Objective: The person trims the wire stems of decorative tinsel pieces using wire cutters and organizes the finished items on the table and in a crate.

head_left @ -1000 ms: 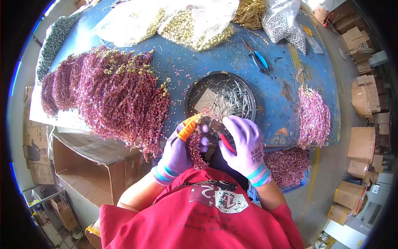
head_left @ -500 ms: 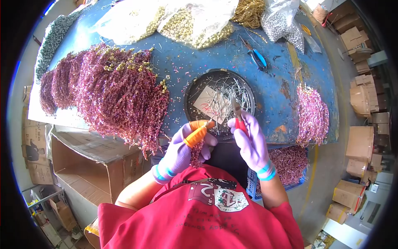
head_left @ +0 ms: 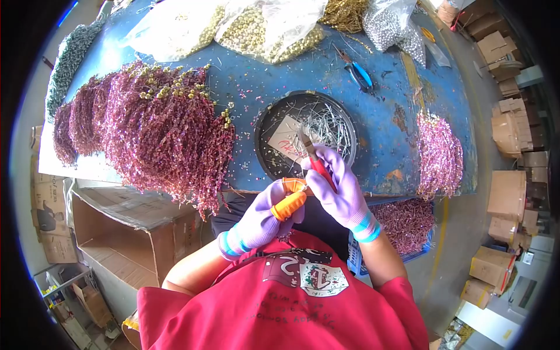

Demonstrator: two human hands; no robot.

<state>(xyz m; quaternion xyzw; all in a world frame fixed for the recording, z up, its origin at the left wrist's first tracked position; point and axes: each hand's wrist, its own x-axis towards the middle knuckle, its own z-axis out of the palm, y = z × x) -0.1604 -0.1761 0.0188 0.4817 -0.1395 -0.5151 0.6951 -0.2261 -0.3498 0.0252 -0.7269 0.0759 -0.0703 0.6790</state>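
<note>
My left hand (head_left: 259, 213), in a purple glove with orange covers on thumb and finger, is closed in a pinch. It grips a pink beaded strand (head_left: 284, 236), mostly hidden beneath the hand; a thin wire end shows by the fingertips. My right hand (head_left: 338, 189), gloved in purple too, is wrapped round red-handled pliers (head_left: 318, 165), whose jaws point up and left over a round black tray (head_left: 263, 157). The two hands' fingertips meet or nearly meet at the tray's near edge. Loose metal wires (head_left: 329, 128) and a marked card (head_left: 284, 140) lie in the tray.
Bunches of pink beaded strands (head_left: 163, 128) cover the table's left; another bunch (head_left: 437, 154) lies right. Blue-handled pliers (head_left: 359, 76) rest beyond the tray. Bags of gold beads (head_left: 254, 35) and silver beads (head_left: 391, 32) line the back. A cardboard box (head_left: 140, 213) stands below left.
My right hand has moved left toward my left hand, and the pliers' jaws now tilt up-left over the card. The left hand has turned slightly; less of the pink strand shows.
</note>
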